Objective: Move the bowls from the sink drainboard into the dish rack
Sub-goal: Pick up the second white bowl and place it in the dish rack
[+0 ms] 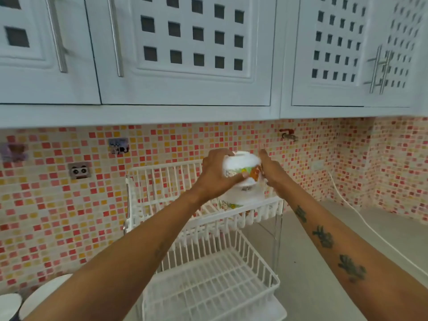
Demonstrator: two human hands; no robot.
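I hold a white bowl [240, 163] with a flower print upside down, above the top tier of the white two-tier dish rack [162, 177]. My left hand [215, 177] grips its left side and my right hand [269, 170] presses on its right side. Directly beneath it, a second white printed bowl [240, 198] rests upside down on the top tier. The lower tier [208, 281] holds nothing. At the bottom left corner, the rims of two more white dishes [44, 295] show, partly cut off by the frame and my left arm.
White wall cabinets [185, 54] hang low over the rack. A mosaic tile backsplash [58, 205] runs behind it, with a red tap [287, 134] on the wall. A white cable [361, 218] trails across the grey countertop [324, 262] at the right.
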